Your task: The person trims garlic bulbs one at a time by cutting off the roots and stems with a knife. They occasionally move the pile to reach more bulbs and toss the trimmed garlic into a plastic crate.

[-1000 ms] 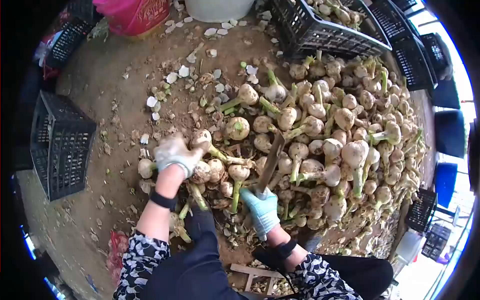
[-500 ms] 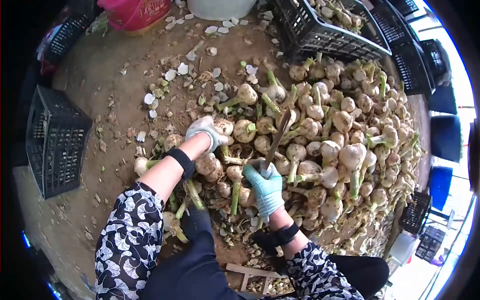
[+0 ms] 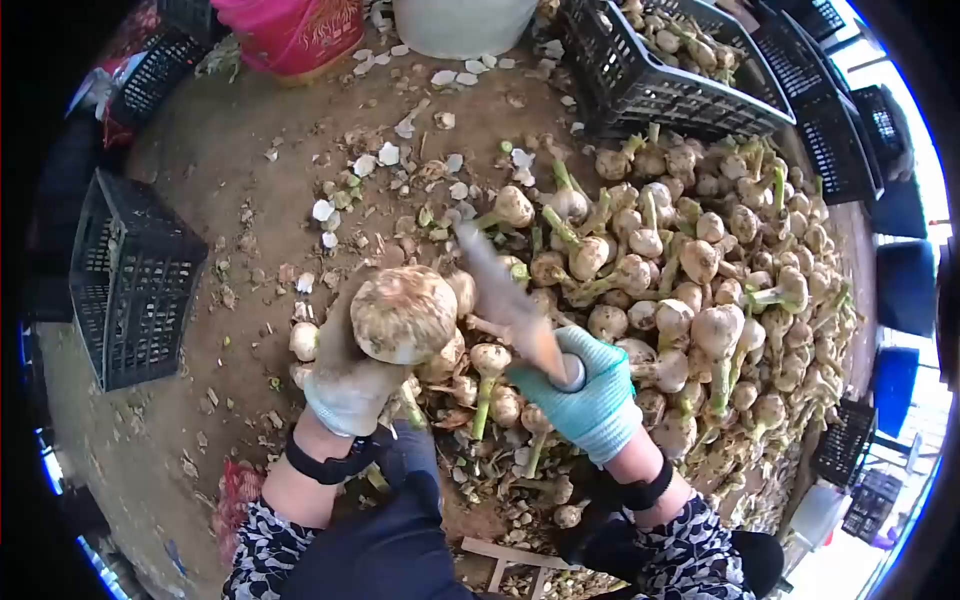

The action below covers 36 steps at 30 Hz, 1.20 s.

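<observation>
My left hand (image 3: 348, 385), in a dirty white glove, is closed around a large round garlic bulb (image 3: 403, 314), held above the floor with its pale, brown-stained side up. In my right hand (image 3: 590, 395), in a teal and white glove, is a knife (image 3: 492, 283). Its blade points up and left, smeared by motion, and its tip end is right of the bulb, apart from it. Beneath and beyond my right hand spreads a big heap of garlic bulbs (image 3: 716, 330), many with thick green stems.
A black plastic crate (image 3: 140, 290) stands at left. Another crate (image 3: 690, 100), holding bulbs, is at the back right. A pink bucket (image 3: 295, 40) and a white tub (image 3: 465, 25) stand at the back. White scraps (image 3: 388, 154) litter the floor. A red mesh bag (image 3: 235, 500) lies at lower left.
My left hand has risen from the heap's edge toward me, now with a garlic bulb in it. My right hand has moved right and up, and the knife now leans left instead of right.
</observation>
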Each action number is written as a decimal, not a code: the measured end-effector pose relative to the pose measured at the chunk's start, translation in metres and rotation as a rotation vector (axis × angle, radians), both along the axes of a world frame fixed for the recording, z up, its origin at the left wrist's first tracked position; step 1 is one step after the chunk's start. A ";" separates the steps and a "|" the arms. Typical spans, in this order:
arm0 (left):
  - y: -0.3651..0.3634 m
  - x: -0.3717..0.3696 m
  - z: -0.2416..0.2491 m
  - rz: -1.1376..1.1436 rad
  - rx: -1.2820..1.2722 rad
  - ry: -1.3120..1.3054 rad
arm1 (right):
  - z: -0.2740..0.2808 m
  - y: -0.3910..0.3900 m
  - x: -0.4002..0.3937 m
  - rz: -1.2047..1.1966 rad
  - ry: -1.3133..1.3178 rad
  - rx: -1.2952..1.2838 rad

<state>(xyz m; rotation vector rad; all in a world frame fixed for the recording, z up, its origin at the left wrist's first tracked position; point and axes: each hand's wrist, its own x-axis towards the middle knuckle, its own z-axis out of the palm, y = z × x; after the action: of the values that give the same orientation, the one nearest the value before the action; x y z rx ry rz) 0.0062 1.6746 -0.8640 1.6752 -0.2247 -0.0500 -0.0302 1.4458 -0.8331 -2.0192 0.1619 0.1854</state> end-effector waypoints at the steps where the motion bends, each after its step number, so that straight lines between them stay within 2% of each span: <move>1: 0.006 -0.005 -0.005 -0.005 0.009 0.079 | 0.005 0.003 0.003 0.047 -0.086 0.009; 2: 0.011 -0.010 -0.010 -0.010 0.020 0.158 | 0.012 0.007 0.006 0.124 -0.125 -0.065; 3: 0.011 -0.013 -0.010 -0.051 -0.205 0.347 | 0.018 0.009 0.010 0.200 -0.163 -0.140; 4: 0.012 -0.017 -0.011 -0.053 -0.207 0.349 | 0.019 0.011 0.011 0.198 -0.161 -0.142; 6: 0.015 -0.027 -0.015 -0.050 -0.383 0.503 | 0.021 0.014 0.014 0.394 -0.225 -0.328; 8: 0.023 -0.036 -0.030 -0.047 -0.470 0.585 | 0.027 0.017 0.015 0.407 -0.168 -0.354; 9: 0.032 -0.040 -0.048 -0.084 -0.257 0.489 | 0.028 0.018 0.015 0.422 -0.117 -0.379; 11: 0.040 -0.048 -0.075 -0.122 -0.045 0.394 | 0.028 0.017 0.015 0.452 -0.139 -0.413; 13: 0.036 -0.050 -0.079 -0.168 -0.152 0.339 | 0.030 0.019 0.014 0.426 -0.143 -0.360; 17: 0.023 -0.041 -0.061 -0.144 -0.138 0.340 | 0.029 0.020 0.013 0.484 -0.013 -0.391; 25: 0.020 -0.035 -0.041 -0.137 -0.108 0.332 | 0.023 0.026 0.011 0.511 0.041 -0.355; 27: 0.020 -0.034 -0.035 -0.135 -0.108 0.334 | 0.021 0.027 0.009 0.556 0.169 -0.383; 32: 0.014 -0.034 -0.021 -0.139 -0.078 0.323 | -0.004 0.024 0.000 0.521 0.085 -0.408; 34: 0.013 -0.037 -0.018 -0.143 -0.028 0.324 | -0.015 0.020 -0.004 0.438 -0.028 -0.328; 35: 0.019 -0.038 -0.024 -0.261 0.117 0.102 | -0.018 0.021 -0.005 0.443 -0.036 -0.326; 36: 0.019 -0.036 -0.012 -0.268 0.063 0.154 | -0.019 0.021 -0.008 0.447 -0.022 -0.358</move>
<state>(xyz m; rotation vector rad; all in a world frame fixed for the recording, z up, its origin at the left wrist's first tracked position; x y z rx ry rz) -0.0302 1.6937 -0.8760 1.6854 -0.3328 -0.3890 -0.0379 1.4669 -0.8526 -2.3915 -0.2946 0.4411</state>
